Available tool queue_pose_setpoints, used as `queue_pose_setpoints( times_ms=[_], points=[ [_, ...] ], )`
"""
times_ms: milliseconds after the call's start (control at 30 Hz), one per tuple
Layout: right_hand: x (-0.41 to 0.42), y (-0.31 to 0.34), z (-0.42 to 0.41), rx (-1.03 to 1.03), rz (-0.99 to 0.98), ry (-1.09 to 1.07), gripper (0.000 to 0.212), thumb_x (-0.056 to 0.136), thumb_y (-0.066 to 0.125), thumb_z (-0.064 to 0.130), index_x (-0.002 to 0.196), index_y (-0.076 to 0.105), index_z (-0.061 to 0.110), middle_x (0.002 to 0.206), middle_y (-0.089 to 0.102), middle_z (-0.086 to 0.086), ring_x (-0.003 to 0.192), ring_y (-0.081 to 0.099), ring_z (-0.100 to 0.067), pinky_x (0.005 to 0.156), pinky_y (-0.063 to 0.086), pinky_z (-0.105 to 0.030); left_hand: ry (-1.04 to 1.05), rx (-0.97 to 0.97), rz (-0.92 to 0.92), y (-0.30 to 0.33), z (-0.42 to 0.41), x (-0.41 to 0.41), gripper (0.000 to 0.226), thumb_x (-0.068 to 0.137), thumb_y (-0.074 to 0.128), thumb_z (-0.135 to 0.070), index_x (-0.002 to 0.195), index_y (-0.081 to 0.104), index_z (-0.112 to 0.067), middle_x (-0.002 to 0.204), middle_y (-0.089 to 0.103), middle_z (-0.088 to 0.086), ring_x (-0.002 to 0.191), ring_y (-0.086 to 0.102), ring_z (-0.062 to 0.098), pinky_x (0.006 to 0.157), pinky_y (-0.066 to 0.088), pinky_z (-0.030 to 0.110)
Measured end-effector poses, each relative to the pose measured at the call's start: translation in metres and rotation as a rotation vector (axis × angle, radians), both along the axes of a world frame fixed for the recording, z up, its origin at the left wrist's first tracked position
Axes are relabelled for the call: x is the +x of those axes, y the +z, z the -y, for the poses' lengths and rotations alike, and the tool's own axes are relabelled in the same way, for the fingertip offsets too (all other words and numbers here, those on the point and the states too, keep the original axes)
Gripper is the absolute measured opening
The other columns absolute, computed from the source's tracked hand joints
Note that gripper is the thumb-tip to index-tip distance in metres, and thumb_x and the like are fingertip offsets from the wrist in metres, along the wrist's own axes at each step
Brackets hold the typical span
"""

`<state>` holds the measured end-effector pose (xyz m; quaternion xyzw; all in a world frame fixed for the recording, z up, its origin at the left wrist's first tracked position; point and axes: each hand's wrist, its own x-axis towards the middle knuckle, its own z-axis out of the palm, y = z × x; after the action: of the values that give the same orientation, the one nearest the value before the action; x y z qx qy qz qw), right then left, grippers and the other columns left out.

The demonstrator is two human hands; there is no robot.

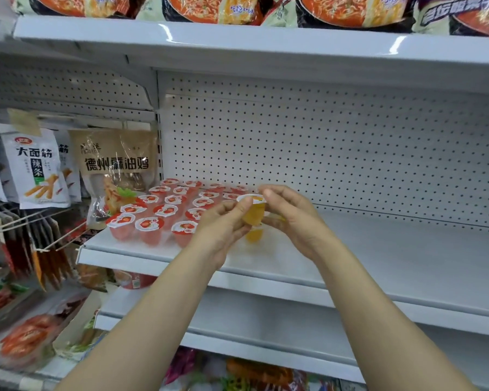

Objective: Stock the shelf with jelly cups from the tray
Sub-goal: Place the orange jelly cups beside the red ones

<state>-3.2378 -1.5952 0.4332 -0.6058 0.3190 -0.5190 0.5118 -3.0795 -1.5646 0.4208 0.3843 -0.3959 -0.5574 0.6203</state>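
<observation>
Hands: I have left grip (pixel 223 221) and right grip (pixel 288 213) both pinching one yellow jelly cup (pixel 253 211).
Place: just right of red jelly cups (pixel 164 210) on shelf (pixel 378 249).

The single head view looks forward and slightly down, close to the white shelf (pixel 378 249) at arm's reach.
</observation>
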Motion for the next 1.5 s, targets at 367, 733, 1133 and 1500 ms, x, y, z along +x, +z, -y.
queue_pose_setpoints(
  times_ms=[367,733,1133,1500],
  points=[
    [-0.036,-0.011,0.012,-0.099,-0.157,-0.447,0.016,0.077,0.085,0.022,0.082,0.072,0.017,0.082,0.072,0.003,0.075,0.065,-0.015,0.073,0.059,-0.042,0.061,-0.193,1.037,-0.005,0.015,-0.025,0.043,0.102,0.042,-0.047,0.130,0.060,-0.021,0.132,0.062,0.003,0.129,0.050,0.023,0.098,0.039,0.030],
    [-0.050,-0.054,0.034,-0.070,-0.508,-0.625,0.024,0.077,0.085,0.031,0.094,0.071,0.022,0.096,0.068,0.008,0.092,0.064,-0.014,0.085,0.056,-0.037,-0.037,-0.142,1.693,-0.020,0.022,-0.026,0.053,0.101,0.032,-0.056,0.138,0.051,-0.023,0.150,0.045,0.004,0.140,0.034,0.027,0.112,0.029,0.043],
    [-0.042,-0.060,0.035,-0.045,-0.598,-0.654,0.021,0.085,0.078,0.028,0.100,0.069,0.018,0.108,0.068,0.000,0.094,0.062,-0.019,0.079,0.046,-0.026,-0.013,-0.090,1.642,-0.015,0.021,-0.028,0.057,0.099,0.038,-0.057,0.140,0.051,-0.019,0.150,0.046,0.005,0.142,0.033,0.026,0.106,0.035,0.039],
    [-0.028,-0.010,0.037,-0.177,-1.021,-0.710,0.044,0.089,0.064,0.043,0.126,0.056,0.021,0.129,0.058,-0.008,0.117,0.056,-0.030,0.086,0.044,-0.035,0.118,-0.191,1.464,-0.009,0.026,-0.016,0.059,0.089,0.064,-0.048,0.142,0.050,-0.025,0.140,0.056,0.003,0.130,0.049,0.026,0.103,0.043,0.037]
  ],
)
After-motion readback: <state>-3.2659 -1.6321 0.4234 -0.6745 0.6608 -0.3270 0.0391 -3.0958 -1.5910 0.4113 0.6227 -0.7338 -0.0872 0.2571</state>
